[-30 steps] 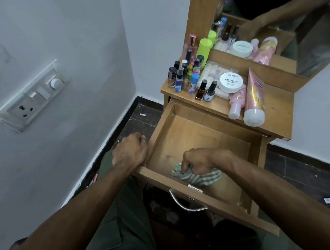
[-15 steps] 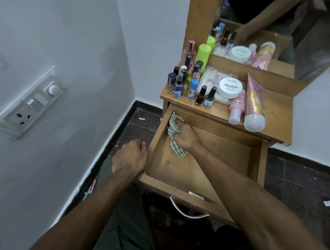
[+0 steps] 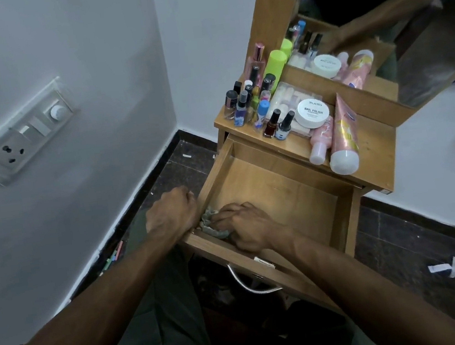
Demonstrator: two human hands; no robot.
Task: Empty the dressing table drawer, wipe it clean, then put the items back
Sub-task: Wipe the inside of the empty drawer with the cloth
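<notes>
Two hands, left hand (image 3: pixel 171 214) gripping drawer (image 3: pixel 275 192) edge, right hand (image 3: pixel 244 223) bunching half-hidden cloth (image 3: pixel 209 226)

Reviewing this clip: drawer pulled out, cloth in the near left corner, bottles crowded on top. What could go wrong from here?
1. The big pink tube and small pink bottle lie at the tabletop's front edge, over the open drawer; a jolt might roll them in.
2. The right hand presses the cloth into the corner beside the left hand gripping the side wall; knuckles could knock together.
3. The nail polish bottles stand tightly packed; shaking may topple them.
</notes>
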